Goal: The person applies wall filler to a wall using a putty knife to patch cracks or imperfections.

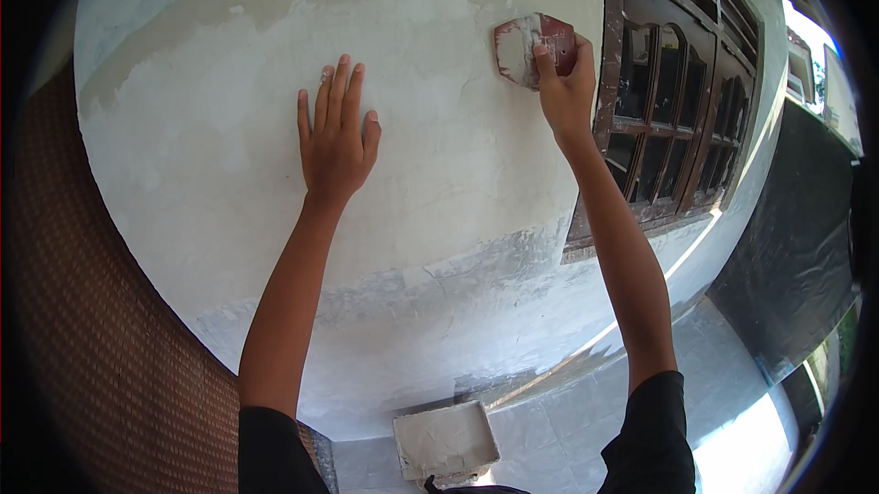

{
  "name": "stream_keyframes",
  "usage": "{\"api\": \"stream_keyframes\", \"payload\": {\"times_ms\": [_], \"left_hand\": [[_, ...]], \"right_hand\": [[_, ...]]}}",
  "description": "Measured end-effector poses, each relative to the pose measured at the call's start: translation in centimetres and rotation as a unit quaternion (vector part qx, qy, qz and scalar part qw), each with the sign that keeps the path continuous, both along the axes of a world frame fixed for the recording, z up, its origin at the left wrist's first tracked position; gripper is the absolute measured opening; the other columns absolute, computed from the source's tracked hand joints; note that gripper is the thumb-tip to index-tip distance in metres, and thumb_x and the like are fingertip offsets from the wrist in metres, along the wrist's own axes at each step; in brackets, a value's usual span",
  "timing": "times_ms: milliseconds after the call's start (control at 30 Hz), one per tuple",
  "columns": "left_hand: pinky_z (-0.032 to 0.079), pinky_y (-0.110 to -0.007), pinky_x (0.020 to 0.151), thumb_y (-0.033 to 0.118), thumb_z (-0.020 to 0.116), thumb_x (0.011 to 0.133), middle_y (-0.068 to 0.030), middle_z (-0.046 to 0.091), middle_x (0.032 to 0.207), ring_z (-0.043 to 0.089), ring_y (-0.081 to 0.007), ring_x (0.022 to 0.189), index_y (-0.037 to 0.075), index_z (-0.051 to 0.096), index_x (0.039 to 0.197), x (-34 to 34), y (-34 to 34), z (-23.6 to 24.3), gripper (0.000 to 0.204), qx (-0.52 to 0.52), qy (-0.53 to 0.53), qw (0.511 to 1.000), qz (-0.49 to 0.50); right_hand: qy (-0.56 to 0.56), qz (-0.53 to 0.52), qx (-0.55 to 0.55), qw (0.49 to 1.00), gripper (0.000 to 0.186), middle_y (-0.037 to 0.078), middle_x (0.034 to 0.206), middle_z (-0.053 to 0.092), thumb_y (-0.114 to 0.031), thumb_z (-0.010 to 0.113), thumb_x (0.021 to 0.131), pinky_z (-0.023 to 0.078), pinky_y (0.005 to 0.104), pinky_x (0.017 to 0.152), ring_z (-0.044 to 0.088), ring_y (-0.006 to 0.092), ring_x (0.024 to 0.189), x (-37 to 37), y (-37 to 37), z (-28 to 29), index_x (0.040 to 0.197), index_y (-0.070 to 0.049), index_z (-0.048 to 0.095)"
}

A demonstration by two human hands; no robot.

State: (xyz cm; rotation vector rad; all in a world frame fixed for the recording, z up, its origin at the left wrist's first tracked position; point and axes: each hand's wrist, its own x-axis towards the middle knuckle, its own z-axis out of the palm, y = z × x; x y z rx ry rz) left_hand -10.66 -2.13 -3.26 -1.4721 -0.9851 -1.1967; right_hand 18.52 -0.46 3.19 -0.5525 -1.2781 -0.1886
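My left hand point(337, 135) lies flat against the white plastered wall point(211, 155), fingers straight and close together, holding nothing. My right hand point(566, 84) is raised higher and to the right, gripping a red-brown scraper point(531, 47) whose broad blade is smeared with white putty. The blade presses on the wall just left of a dark wooden window frame point(678, 119).
A grey tray point(446, 442) holding white putty rests on the tiled floor point(568, 421) below me. A brown woven panel point(101, 347) runs along the left. A dark sheet point(797, 256) hangs at the right. The wall's lower band is grey and patchy.
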Motion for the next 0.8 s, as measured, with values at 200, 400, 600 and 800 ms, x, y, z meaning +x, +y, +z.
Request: {"api": "stream_keyframes", "payload": {"times_ms": [200, 400, 600, 800], "left_hand": [[0.019, -0.052, 0.121, 0.019, 0.053, 0.095, -0.0030, 0.035, 0.160, 0.033, -0.0235, 0.147, 0.015, 0.037, 0.152, 0.3, 0.0, 0.1, 0.060, 0.006, 0.001, 1.000, 0.003], [0.019, -0.052, 0.121, 0.018, 0.053, 0.094, -0.0032, 0.035, 0.160, 0.033, -0.0236, 0.147, 0.015, 0.037, 0.152, -0.3, -0.2, 0.0, 0.060, 0.007, 0.001, 1.000, 0.010], [0.019, -0.053, 0.121, 0.018, 0.053, 0.094, -0.0033, 0.035, 0.160, 0.033, -0.0236, 0.147, 0.015, 0.037, 0.152, 0.1, 0.0, 0.0, 0.060, 0.002, -0.001, 1.000, 0.000], [0.019, -0.052, 0.121, 0.018, 0.053, 0.094, -0.0032, 0.035, 0.160, 0.033, -0.0233, 0.147, 0.015, 0.036, 0.152, 0.2, -0.1, 0.2, 0.060, 0.010, 0.007, 1.000, 0.000]], "right_hand": [[0.226, 0.005, -0.025, 0.974, 0.042, 0.021, 0.113, 0.065, -0.016, 0.067, 0.092, 0.050, 0.0365, 0.093, 0.066, 0.0273, 0.102, 0.8, -0.2, 1.7, 0.126, 0.004, 0.049], [0.068, -0.056, -0.033, 0.996, 0.043, 0.021, 0.110, 0.066, -0.013, 0.067, 0.091, 0.051, 0.0360, 0.090, 0.067, 0.0281, 0.100, -1.3, -0.7, 2.2, 0.126, 0.003, 0.049], [0.104, 0.029, 0.036, 0.994, 0.042, 0.020, 0.113, 0.065, -0.014, 0.067, 0.091, 0.051, 0.0364, 0.089, 0.066, 0.0263, 0.099, 0.1, 0.0, 2.1, 0.125, 0.003, 0.049], [0.166, -0.025, -0.044, 0.985, 0.043, 0.018, 0.112, 0.064, -0.017, 0.069, 0.092, 0.050, 0.0335, 0.090, 0.064, 0.0233, 0.101, 1.5, 0.0, 1.8, 0.125, 0.004, 0.050]]}}
